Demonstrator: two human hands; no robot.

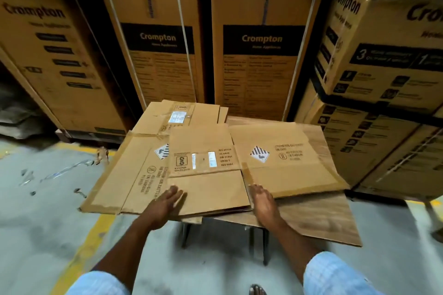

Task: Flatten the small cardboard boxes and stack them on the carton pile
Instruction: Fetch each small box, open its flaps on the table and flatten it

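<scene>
At the near edge of the bench [323,218] — flattened box [206,189] under two flat hands.
Left hand [165,203] pressed on its near left corner, fingers straight and close together; right hand [263,203] laid open at its near right corner, well apart from the left. Beneath and to both sides, the carton pile [287,158] of flat sheets spread over the wood-grain top, overhanging at the left. Beyond — tall Crompton cartons [261,55] upright in a row.

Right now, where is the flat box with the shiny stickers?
The flat box lies centre of the head view, atop the carton pile, left hand and right hand at its near edge.
</scene>
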